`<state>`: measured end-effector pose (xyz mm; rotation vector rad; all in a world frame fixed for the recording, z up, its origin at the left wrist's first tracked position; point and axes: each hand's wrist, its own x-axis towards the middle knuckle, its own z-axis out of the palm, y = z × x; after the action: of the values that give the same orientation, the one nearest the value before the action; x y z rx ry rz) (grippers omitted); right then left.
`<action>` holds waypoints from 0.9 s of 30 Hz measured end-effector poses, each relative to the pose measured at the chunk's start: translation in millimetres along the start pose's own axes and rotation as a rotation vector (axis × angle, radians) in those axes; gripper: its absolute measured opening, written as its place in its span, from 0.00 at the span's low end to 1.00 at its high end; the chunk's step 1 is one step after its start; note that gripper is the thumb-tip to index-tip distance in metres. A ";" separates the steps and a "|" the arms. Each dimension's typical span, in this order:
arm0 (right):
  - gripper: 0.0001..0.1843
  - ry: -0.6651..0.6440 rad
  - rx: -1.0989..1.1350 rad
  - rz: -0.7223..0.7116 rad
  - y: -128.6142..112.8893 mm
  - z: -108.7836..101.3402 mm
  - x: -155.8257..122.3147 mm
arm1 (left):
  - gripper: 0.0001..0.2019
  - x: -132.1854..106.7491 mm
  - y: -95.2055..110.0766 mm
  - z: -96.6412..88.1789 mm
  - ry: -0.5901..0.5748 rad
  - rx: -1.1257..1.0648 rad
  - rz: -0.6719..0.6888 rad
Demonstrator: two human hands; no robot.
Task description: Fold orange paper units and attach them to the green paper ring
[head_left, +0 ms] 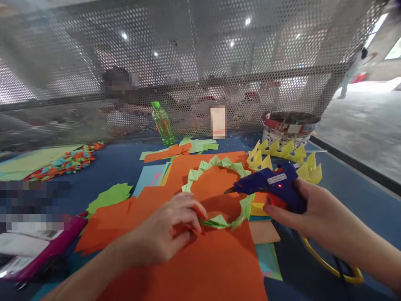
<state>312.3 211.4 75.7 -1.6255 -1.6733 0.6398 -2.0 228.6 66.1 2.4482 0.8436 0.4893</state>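
My right hand (308, 211) is wrapped round a blue glue gun (267, 184) with its red light on and its nozzle pointing left over the green folded-paper ring (219, 167). My left hand (169, 228) pinches a small orange folded paper piece (196, 215) against the ring's near-left edge. The ring lies on large orange paper sheets (216, 259).
A yellow folded-paper ring (285, 156) and a paper-covered basket (290, 127) stand at the back right. A green bottle (162, 123) stands by the perforated metal screen. Green paper pieces (109, 196), a multicoloured paper ring (67, 163) and a pink case (46, 251) lie at the left. A yellow hoop (328, 265) lies under my right arm.
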 end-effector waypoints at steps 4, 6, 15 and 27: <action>0.11 -0.081 -0.110 -0.092 4.1 4.0 -9.4 | 0.12 -13.3 13.5 2.9 -0.057 0.021 0.018; 0.08 -0.099 -0.175 -0.175 2.8 7.7 -15.6 | 0.16 -21.1 18.6 4.0 -0.107 0.007 0.006; 0.06 -0.098 -0.324 -0.349 2.0 4.1 -15.1 | 0.21 -38.5 12.9 9.5 -0.062 -0.002 0.068; 0.07 -0.114 -0.360 -0.383 4.9 -5.8 -11.6 | 0.18 -25.8 12.6 39.1 0.022 -0.004 0.153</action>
<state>319.5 199.6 73.9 -1.4575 -2.2083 0.2512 3.4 190.0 37.3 2.5196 0.6666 0.5728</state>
